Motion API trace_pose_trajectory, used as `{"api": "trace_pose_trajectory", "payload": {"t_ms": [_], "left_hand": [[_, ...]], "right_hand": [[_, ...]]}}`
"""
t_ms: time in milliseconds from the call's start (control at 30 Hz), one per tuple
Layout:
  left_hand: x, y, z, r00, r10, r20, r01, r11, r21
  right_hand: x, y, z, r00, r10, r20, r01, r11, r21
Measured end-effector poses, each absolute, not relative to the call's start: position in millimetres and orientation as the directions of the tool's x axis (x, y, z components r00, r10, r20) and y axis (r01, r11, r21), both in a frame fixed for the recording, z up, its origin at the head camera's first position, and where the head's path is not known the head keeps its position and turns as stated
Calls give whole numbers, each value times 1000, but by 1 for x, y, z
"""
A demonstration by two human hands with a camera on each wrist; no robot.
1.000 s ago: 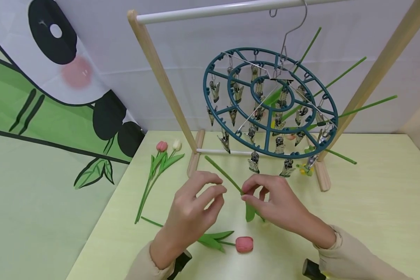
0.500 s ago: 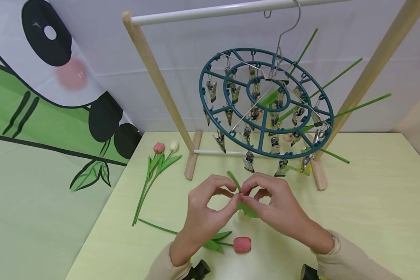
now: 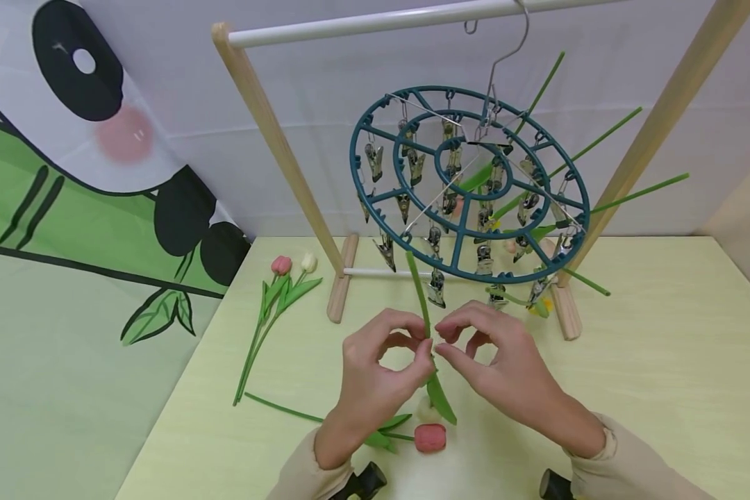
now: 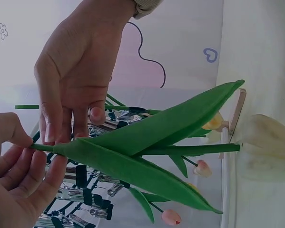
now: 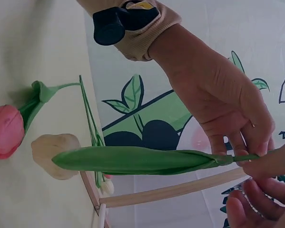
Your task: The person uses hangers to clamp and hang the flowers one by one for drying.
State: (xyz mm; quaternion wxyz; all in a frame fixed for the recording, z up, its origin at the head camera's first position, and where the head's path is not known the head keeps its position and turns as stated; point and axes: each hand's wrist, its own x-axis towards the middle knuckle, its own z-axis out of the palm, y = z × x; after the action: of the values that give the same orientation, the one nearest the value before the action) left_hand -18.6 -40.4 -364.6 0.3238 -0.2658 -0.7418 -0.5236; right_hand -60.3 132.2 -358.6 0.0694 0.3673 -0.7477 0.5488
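A white tulip (image 4: 268, 147) hangs bloom-down over the table, its green stem (image 3: 417, 285) pointing up toward the round clip hanger. My left hand (image 3: 381, 371) pinches the stem just above the leaves between thumb and fingers. Close by on the other side is my right hand (image 3: 506, 364), thumb and index finger bent and apart, with nothing held between them. In the head view a leaf (image 3: 440, 399) partly covers the pale bloom. Below the hands a pink tulip (image 3: 430, 438) lies on the table, its stem partly behind my left wrist.
A blue-green round hanger (image 3: 462, 239) with several metal clips hangs from a white rod (image 3: 362, 26) on a wooden frame (image 3: 281, 153). Flowers with green stems are clipped at its right side. Pink and white tulips (image 3: 281, 266) lie at the table's left (image 3: 194, 444).
My left hand came in from the left and took the tulip's stem. The stem has swung upright, bloom downward. My right hand's fingers have come off the stem.
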Motion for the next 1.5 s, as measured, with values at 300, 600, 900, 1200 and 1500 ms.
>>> {"api": "trace_pose_trajectory", "payload": {"t_ms": [300, 600, 900, 1200, 1500], "left_hand": [[-18, -40, -365, -679, 43, 732, 710, 291, 641], [-20, -39, -367, -677, 33, 735, 713, 280, 643], [-20, -39, -368, -674, 34, 738, 719, 260, 645], [-22, -37, -371, -672, 48, 739, 724, 255, 641], [-23, -35, -369, -687, 43, 725, 710, 248, 658]], "right_hand": [[-61, 141, -365, -704, -242, 667, -708, 179, -683], [-69, 161, -371, -683, -33, 730, -696, 333, -636], [-88, 176, -366, -861, -280, 424, -503, 355, -788], [-95, 182, -352, -897, -362, 252, -341, 206, -917], [-93, 189, -347, -890, -389, 239, -316, 147, -937]]}}
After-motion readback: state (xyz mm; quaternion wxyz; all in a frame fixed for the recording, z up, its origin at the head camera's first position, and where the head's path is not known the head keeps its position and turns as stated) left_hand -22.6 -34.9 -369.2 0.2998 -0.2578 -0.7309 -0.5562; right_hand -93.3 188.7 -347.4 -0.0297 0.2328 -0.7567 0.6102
